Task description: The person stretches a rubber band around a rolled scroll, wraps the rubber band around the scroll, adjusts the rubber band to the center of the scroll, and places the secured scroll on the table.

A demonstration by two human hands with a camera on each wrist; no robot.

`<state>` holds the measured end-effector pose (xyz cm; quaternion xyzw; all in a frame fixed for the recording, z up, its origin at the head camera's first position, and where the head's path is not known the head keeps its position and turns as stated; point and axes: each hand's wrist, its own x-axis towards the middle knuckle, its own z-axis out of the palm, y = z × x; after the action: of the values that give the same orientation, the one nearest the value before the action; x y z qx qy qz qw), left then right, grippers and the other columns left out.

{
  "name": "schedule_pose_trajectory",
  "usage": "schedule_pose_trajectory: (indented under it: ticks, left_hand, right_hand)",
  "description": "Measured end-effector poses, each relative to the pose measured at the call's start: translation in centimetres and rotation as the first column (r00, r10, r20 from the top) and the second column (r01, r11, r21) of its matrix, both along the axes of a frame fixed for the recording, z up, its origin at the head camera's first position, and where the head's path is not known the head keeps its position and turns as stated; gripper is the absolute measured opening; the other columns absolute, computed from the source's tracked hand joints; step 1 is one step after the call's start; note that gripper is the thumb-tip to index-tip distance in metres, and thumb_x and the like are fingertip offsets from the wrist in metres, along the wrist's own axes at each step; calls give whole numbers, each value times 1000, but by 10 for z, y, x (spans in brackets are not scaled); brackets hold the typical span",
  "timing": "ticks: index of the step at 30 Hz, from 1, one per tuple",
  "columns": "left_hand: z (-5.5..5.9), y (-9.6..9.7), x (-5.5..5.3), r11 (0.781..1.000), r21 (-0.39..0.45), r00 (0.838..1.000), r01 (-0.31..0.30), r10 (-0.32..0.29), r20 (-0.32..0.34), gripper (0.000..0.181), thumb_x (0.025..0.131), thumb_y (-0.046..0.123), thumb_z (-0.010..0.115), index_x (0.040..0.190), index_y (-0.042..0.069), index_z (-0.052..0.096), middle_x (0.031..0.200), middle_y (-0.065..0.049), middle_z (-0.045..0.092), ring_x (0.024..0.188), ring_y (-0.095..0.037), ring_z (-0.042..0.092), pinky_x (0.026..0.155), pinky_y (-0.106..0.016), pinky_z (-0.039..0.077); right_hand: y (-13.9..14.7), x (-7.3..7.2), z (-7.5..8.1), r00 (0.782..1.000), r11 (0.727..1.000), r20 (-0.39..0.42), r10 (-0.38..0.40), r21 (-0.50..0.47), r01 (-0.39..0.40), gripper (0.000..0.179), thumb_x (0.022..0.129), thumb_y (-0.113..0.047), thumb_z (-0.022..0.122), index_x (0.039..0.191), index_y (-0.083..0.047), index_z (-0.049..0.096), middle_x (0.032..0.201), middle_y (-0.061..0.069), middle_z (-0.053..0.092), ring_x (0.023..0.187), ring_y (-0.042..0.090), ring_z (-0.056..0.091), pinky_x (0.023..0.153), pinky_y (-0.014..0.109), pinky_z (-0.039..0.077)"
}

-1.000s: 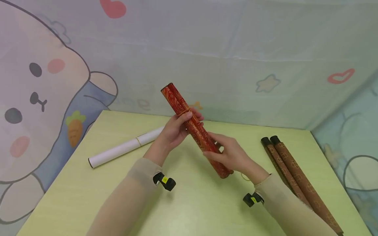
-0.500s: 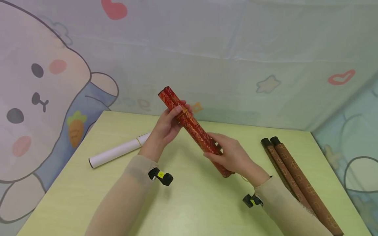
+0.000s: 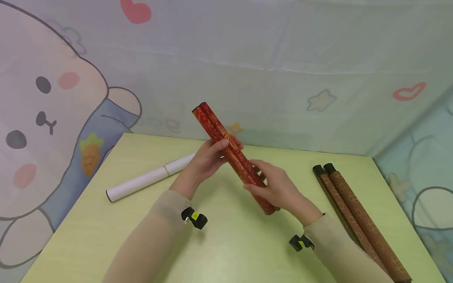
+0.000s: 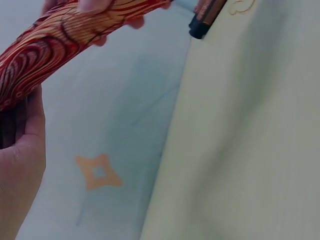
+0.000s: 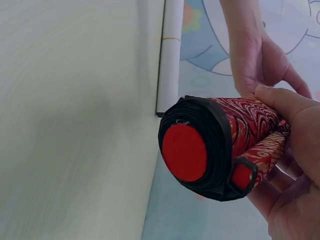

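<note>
A red scroll (image 3: 233, 153) with a gold swirl pattern is held slanting above the table, its upper end to the left. My left hand (image 3: 209, 159) grips it near the middle, thumb across its front. Lower down, my right hand (image 3: 277, 184) holds it between thumb and fingers. The right wrist view shows the scroll's rolled end (image 5: 185, 152), with a red round core in dark layers and a thinner rod alongside. Left of my hands lies a white roll (image 3: 141, 181) with a thin yellow band around it, partly hidden by my left hand and forearm.
Two brown patterned scrolls (image 3: 357, 212) with black ends lie side by side at the table's right, partly behind my right forearm. The pale yellow table (image 3: 226, 243) meets a cartoon-printed cloth (image 3: 247, 70) at its back edge.
The red scroll and left hand shifted left, then came back right, and the scroll has turned a little about its length. The left thumb sits slightly lower. My right hand has barely moved.
</note>
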<state>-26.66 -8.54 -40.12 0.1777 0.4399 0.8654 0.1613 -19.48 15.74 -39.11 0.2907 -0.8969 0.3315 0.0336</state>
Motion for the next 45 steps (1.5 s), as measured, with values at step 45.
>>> schedule_pose_trajectory:
  ticks: [45]
  left_hand:
    - [14,-3,0,999,42,999,30,-30,-13,70,73,48,99,124,11,67,118,-5,73,117,-23,70,104,-37,55]
  right_hand:
    - [-12,9,8,1000,999,23,-14,-40,15,64,93,-24,87,145,-8,54,113,6,70,82,16,67,65,30,58]
